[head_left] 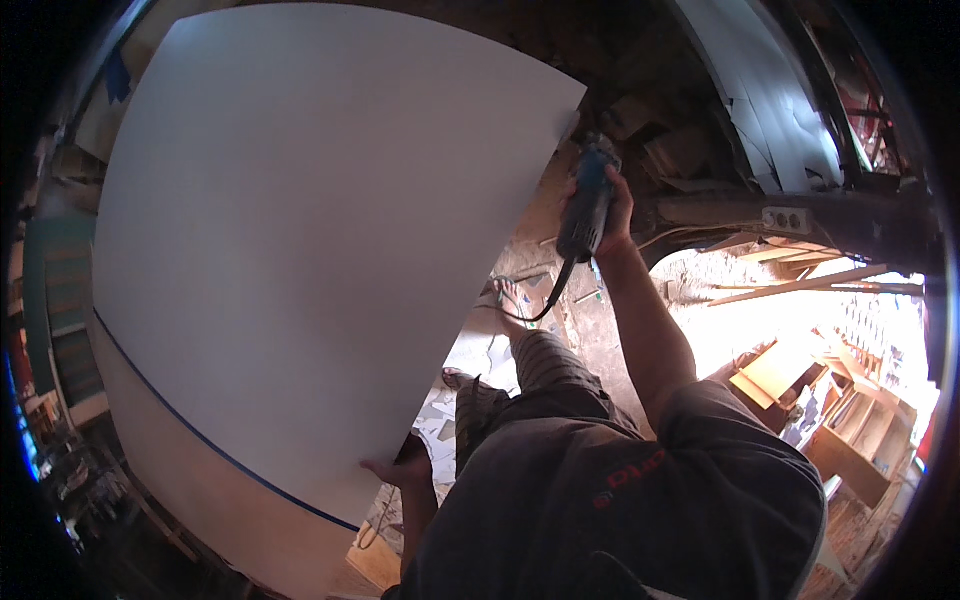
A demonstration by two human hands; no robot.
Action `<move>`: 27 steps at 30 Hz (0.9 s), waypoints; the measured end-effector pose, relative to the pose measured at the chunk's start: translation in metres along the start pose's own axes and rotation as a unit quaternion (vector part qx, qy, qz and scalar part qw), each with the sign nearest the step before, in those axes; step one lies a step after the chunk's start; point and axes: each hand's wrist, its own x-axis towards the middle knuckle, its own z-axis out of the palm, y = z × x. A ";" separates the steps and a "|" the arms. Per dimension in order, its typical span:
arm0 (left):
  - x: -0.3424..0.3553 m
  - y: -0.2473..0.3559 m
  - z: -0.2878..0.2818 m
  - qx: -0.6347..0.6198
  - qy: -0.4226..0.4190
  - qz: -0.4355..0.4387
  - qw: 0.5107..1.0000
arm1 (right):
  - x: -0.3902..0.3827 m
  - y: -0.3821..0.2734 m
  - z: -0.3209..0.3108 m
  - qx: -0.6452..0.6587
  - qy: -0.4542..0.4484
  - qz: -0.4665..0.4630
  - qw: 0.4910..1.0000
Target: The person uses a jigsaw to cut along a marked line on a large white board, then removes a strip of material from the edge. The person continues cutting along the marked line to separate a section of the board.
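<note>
A large white panel fills the left and middle of the view. My right hand is wrapped round a blue and black corded angle grinder, its head up by the panel's far right corner. Whether the grinder's disc touches the edge I cannot make out. From its rear end a black cord curves down towards the floor. Low on the panel's right edge is my left hand, its thumb over the white face and its other fingers mostly hidden at the edge.
A dark blue strip runs along the panel's near left side, with a pale brown surface beyond. My feet stand on a floor littered with scraps. At right are a wall socket block and wooden boxes and boards in bright light.
</note>
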 end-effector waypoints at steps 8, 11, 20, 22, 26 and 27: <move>0.007 0.014 -0.029 -0.577 -0.163 -0.317 0.735 | -0.056 0.071 -0.011 0.097 0.030 0.100 0.990; 0.004 0.003 -0.011 -0.041 -0.011 -0.043 0.998 | -0.051 0.066 -0.021 0.057 0.019 0.080 0.995; 0.010 0.014 -0.030 -0.022 0.022 -0.061 0.998 | 0.027 -0.032 -0.006 0.030 0.016 -0.002 0.999; 0.019 0.026 -0.047 -0.309 -0.078 -0.259 0.912 | 0.037 -0.045 -0.001 0.038 0.014 0.006 0.999; 0.020 0.030 -0.069 -0.515 -0.183 -0.384 0.744 | 0.052 -0.058 0.005 0.033 0.019 0.025 0.999; 0.019 0.031 -0.072 -0.545 -0.144 -0.384 0.731 | 0.054 -0.059 0.006 0.033 -0.001 0.024 0.999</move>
